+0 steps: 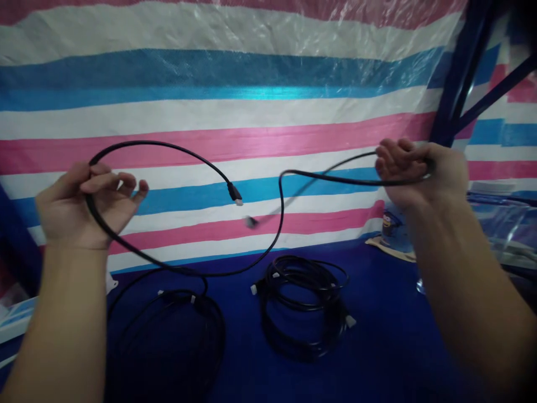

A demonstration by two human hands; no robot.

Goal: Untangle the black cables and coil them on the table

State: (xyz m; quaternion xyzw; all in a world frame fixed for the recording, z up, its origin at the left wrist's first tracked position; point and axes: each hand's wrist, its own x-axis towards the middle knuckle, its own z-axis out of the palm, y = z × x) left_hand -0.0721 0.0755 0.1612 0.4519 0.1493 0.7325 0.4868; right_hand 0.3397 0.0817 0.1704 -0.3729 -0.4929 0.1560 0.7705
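Held cable (pixel 282 207) bars approach to far edge of bench (pixel 384 324). Left coil (pixel 220 330), middle coil (pixel 308 306) obstruct; open gap just right of latter.

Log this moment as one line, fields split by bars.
left hand: holding black cable | right hand: holding same cable | plugs: free, between hands, one blurred | coiled cables: on blue surface

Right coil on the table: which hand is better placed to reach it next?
Probably the right hand: it looks nearer the right coil than the left hand, though both hold the raised cable.
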